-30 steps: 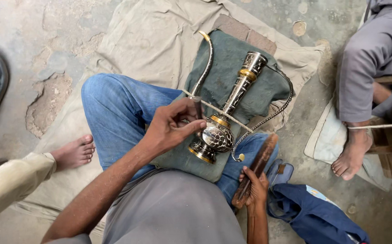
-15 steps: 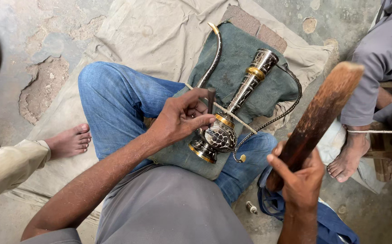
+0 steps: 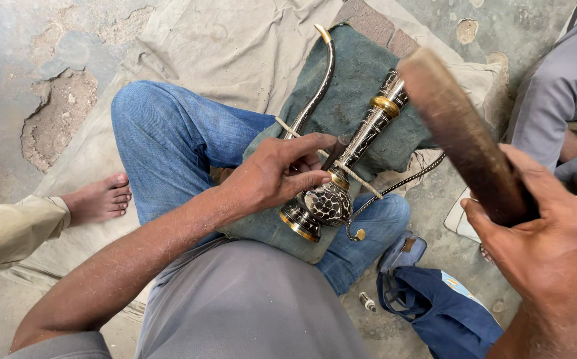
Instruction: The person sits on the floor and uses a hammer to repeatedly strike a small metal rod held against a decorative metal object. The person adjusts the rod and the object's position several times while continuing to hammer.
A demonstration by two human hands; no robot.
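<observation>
Both hands are busy over your lap. Your left hand (image 3: 278, 176) is closed around a short dark punch (image 3: 335, 153), pinching it between thumb and fingers so its tip rests against the metal vase (image 3: 341, 183), just above the round belly. Your right hand (image 3: 538, 229) is gripping a thick wooden stick (image 3: 461, 133), fingers wrapped tight around its lower end, with the stick raised and tilted up to the left, well apart from the punch.

You have the vase lying tilted on a folded green cloth (image 3: 361, 86) across your lap, base toward you, its neck pointing up and away to the right. Its belly carries a dark scale-like pattern, a brass ring (image 3: 385, 105) circles the neck, and a brass rim edges the base. A long curved spout (image 3: 318, 86) rises from beside your left hand toward the far edge of the cloth. A thin cord (image 3: 368, 187) runs across the vase just above the belly, and a dark chain (image 3: 401, 185) trails off to the right.

Your legs in blue jeans (image 3: 168, 139) rest on a tan sheet (image 3: 235, 40) spread over the cracked floor. A blue bag (image 3: 441, 312) lies on the floor near your right knee. At the left, another person's bare foot (image 3: 99, 199) rests on the sheet's edge; at the right, another person in grey clothing (image 3: 561, 80) is seated.
</observation>
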